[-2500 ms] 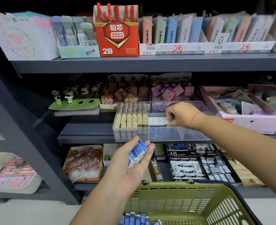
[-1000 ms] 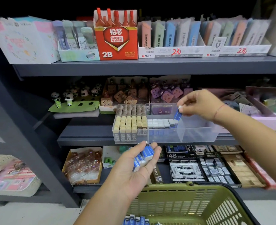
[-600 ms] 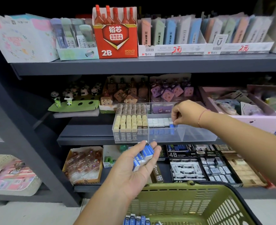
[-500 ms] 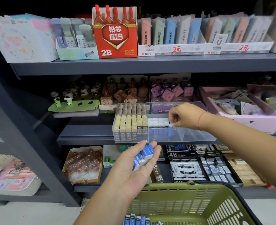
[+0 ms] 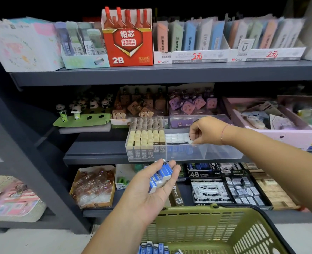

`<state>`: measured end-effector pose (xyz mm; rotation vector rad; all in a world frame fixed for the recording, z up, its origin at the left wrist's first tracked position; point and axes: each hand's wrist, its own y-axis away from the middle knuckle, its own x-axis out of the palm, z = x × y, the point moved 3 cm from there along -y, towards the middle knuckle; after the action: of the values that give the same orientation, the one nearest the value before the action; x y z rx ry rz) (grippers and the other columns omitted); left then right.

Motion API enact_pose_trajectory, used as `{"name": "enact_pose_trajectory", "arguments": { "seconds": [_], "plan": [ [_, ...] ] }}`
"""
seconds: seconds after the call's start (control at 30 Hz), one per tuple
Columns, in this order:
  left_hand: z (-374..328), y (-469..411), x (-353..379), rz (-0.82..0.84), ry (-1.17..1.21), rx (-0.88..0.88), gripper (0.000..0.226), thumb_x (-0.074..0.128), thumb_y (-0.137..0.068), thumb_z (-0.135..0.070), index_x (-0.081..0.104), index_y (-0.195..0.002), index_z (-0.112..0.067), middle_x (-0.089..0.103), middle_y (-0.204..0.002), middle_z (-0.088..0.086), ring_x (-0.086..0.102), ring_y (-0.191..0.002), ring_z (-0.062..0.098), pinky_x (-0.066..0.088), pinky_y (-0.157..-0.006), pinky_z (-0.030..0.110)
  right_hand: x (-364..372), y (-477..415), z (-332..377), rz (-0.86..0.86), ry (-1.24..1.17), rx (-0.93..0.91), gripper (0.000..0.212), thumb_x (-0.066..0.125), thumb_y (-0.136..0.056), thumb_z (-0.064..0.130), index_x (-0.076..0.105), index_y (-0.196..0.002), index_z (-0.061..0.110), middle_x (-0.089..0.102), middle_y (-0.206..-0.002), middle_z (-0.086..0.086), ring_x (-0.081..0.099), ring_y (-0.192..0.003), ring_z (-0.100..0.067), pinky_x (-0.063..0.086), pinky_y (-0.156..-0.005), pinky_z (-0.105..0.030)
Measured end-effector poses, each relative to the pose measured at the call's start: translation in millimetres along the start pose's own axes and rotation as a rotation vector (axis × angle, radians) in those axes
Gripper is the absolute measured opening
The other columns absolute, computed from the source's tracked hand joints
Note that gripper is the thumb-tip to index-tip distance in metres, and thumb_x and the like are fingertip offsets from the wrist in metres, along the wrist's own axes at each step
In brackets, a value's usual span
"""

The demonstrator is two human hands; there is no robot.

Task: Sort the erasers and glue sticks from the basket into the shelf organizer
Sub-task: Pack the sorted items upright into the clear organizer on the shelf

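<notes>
My left hand point(image 5: 144, 195) lies palm up below the shelf and cradles a small stack of blue-and-white erasers point(image 5: 160, 176). My right hand point(image 5: 206, 131) reaches into the middle compartment of the clear organizer point(image 5: 217, 153). Its fingertips pinch an eraser at the right end of a row of white-topped erasers point(image 5: 177, 139) standing there. The left compartment is packed with beige and brown 2B erasers point(image 5: 146, 138). The green basket point(image 5: 206, 230) is at the bottom, with more blue erasers point(image 5: 153, 248) in its near left corner. No glue sticks are recognisable.
The organizer stands at the front edge of the middle shelf, and its right part holds nothing. Behind it are boxes of novelty erasers point(image 5: 190, 105); a pink tray point(image 5: 272, 129) is to the right. The lower shelf holds 4B eraser boxes point(image 5: 212, 187). A red 2B box point(image 5: 127, 37) stands above.
My right hand carried one blue eraser down into the middle compartment and set it at the end of the row, where it stays. My left hand has hardly moved.
</notes>
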<state>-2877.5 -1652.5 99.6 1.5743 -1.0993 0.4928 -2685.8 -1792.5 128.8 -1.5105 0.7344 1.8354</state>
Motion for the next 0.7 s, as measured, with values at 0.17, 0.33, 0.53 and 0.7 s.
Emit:
{"name": "enact_pose_trajectory", "arguments": {
  "seconds": [0.17, 0.33, 0.53, 0.7],
  "plan": [
    [0.3, 0.5, 0.4, -0.007, -0.004, 0.002, 0.031, 0.059, -0.087, 0.005, 0.056, -0.118, 0.01, 0.067, -0.099, 0.034, 0.063, -0.102, 0.044, 0.053, -0.075, 0.047, -0.2, -3.0, 5.0, 0.028, 0.027, -0.024, 0.014, 0.076, -0.078, 0.016, 0.062, -0.074, 0.02, 0.064, -0.076, 0.008, 0.055, -0.067, -0.007, 0.043, -0.069, -0.02],
    [0.4, 2.0, 0.8, -0.004, -0.004, 0.003, 0.029, 0.059, -0.087, 0.005, 0.057, -0.115, 0.011, 0.067, -0.099, 0.034, 0.064, -0.101, 0.044, 0.054, -0.077, 0.049, 3.0, -3.2, 1.5, -0.001, -0.022, -0.025, 0.024, 0.081, -0.074, 0.022, 0.06, -0.086, 0.02, 0.06, -0.084, 0.007, 0.053, -0.074, -0.009, 0.036, -0.06, -0.008],
    [-1.4, 2.7, 0.0, -0.003, -0.004, 0.006, 0.031, 0.059, -0.087, 0.005, 0.057, -0.117, 0.011, 0.067, -0.099, 0.034, 0.063, -0.101, 0.044, 0.056, -0.077, 0.045, 2.3, -2.7, 0.7, -0.013, -0.009, -0.033, 0.024, 0.081, -0.074, 0.022, 0.063, -0.088, 0.016, 0.06, -0.082, 0.007, 0.054, -0.076, -0.011, 0.033, -0.059, -0.005],
    [-1.0, 3.9, 1.0, -0.008, -0.004, 0.005, 0.029, 0.059, -0.087, 0.005, 0.057, -0.115, 0.011, 0.067, -0.099, 0.034, 0.063, -0.101, 0.044, 0.052, -0.077, 0.048, 1.4, -2.3, 2.5, -0.006, 0.006, -0.039, 0.022, 0.081, -0.074, 0.023, 0.064, -0.086, 0.016, 0.058, -0.079, 0.009, 0.054, -0.075, -0.01, 0.035, -0.059, -0.009]
  ]
}}
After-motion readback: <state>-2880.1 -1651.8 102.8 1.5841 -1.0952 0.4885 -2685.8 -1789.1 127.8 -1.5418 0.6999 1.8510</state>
